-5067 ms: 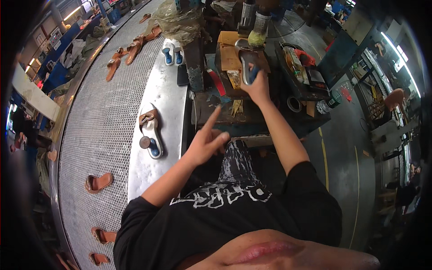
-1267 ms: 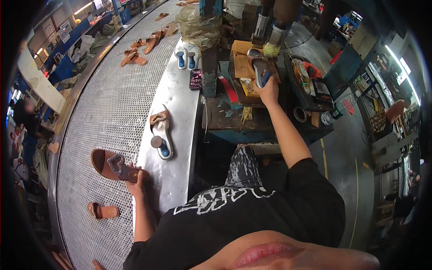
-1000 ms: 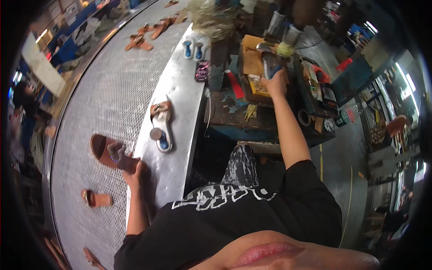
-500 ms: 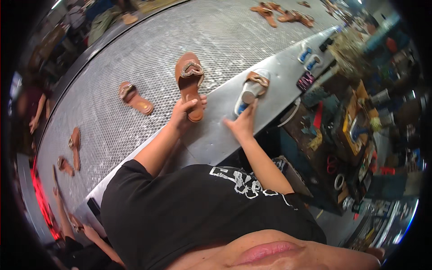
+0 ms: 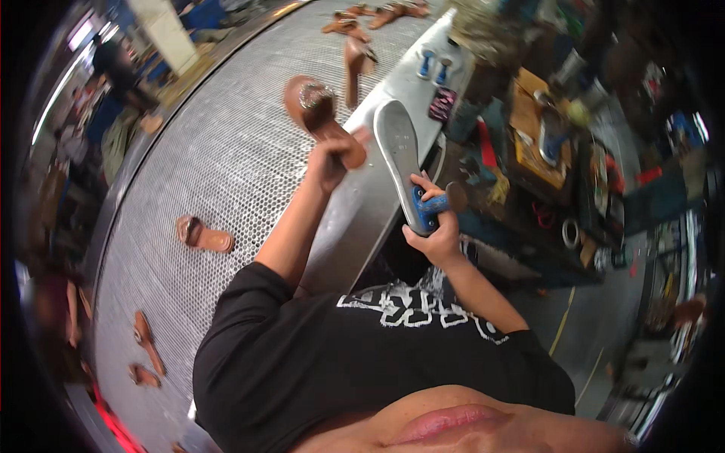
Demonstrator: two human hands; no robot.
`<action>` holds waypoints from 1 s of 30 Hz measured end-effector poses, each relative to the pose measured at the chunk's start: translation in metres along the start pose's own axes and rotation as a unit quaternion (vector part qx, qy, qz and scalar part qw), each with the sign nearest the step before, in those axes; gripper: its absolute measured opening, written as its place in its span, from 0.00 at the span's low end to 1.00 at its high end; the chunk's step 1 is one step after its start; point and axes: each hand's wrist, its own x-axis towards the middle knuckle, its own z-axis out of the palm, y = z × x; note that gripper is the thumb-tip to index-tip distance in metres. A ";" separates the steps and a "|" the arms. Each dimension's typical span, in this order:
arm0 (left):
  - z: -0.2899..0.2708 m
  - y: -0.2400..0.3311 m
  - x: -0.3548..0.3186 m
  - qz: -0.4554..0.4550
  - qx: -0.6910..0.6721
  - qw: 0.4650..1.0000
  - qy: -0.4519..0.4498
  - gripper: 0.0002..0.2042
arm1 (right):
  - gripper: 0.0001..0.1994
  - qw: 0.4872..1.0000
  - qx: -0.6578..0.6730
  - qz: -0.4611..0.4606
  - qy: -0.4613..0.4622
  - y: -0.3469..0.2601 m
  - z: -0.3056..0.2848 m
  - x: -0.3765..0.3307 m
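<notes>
My left hand (image 5: 330,162) is closed round the heel end of a brown slide sandal (image 5: 306,113) with a glittering strap. That sandal is tilted above the mesh belt's edge and blurred by motion. In my right hand (image 5: 438,235) is a sole-shaped metal plate (image 5: 398,134) with a blue handle (image 5: 429,208). My fingers wrap round the handle, which ends in a round brown knob (image 5: 456,197). The plate stands raised over the metal ledge (image 5: 355,219). Beyond my left hand, another brown sandal (image 5: 355,68) lies at the belt's border with the ledge.
The wide mesh belt (image 5: 226,151) carries a sandal (image 5: 204,236) at the left and several more at the far end. Two blue-handled tools (image 5: 433,68) and a phone (image 5: 442,104) lie on the ledge. A cluttered workbench (image 5: 498,204) stands to the right.
My right hand has lifted the sole-shaped plate from the ledge. The sandal in my left hand is now tilted. A sandal now lies farther along the belt's edge. The whole view has turned.
</notes>
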 end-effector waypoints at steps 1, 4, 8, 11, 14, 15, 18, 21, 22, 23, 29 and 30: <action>0.028 0.005 0.020 0.041 -0.018 0.994 0.099 0.15 | 0.25 1.000 -0.005 0.005 0.023 -0.009 -0.017 -0.006; 0.094 -0.042 0.029 0.033 0.161 0.984 0.073 0.30 | 0.25 0.998 0.024 0.037 -0.042 -0.020 -0.055 -0.027; 0.177 -0.160 -0.023 0.014 0.301 0.944 -0.134 0.22 | 0.25 0.973 -0.126 0.035 0.190 -0.024 -0.074 -0.054; 0.215 -0.178 -0.014 -0.143 0.299 0.890 -0.314 0.23 | 0.23 0.934 -0.186 0.074 0.295 -0.036 -0.104 -0.073; 0.256 -0.178 0.095 0.174 0.558 0.778 -0.232 0.37 | 0.23 0.921 -0.179 0.061 0.340 -0.048 -0.140 -0.098; 0.271 -0.179 0.121 0.315 0.611 0.718 -0.109 0.43 | 0.23 0.917 -0.163 0.067 0.357 -0.050 -0.146 -0.105; 0.306 -0.229 0.161 0.317 0.681 0.655 -0.085 0.47 | 0.24 0.907 -0.160 0.073 0.383 -0.046 -0.154 -0.101; 0.307 -0.239 0.166 0.280 0.649 0.697 -0.125 0.42 | 0.24 0.901 -0.189 0.079 0.383 -0.040 -0.159 -0.083; 0.301 -0.223 0.162 0.216 0.651 0.714 -0.144 0.39 | 0.23 0.901 -0.218 0.076 0.368 -0.029 -0.164 -0.077; 0.293 -0.198 0.152 0.151 0.650 0.727 -0.158 0.36 | 0.22 0.901 -0.245 0.073 0.350 -0.019 -0.167 -0.067; 0.154 -0.132 0.031 0.293 0.569 0.758 -0.128 0.30 | 0.37 0.840 -0.456 0.180 0.233 0.084 -0.248 0.039; 0.126 -0.126 0.011 0.238 0.548 0.795 -0.102 0.27 | 0.42 0.779 -0.525 0.281 0.197 0.103 -0.255 0.060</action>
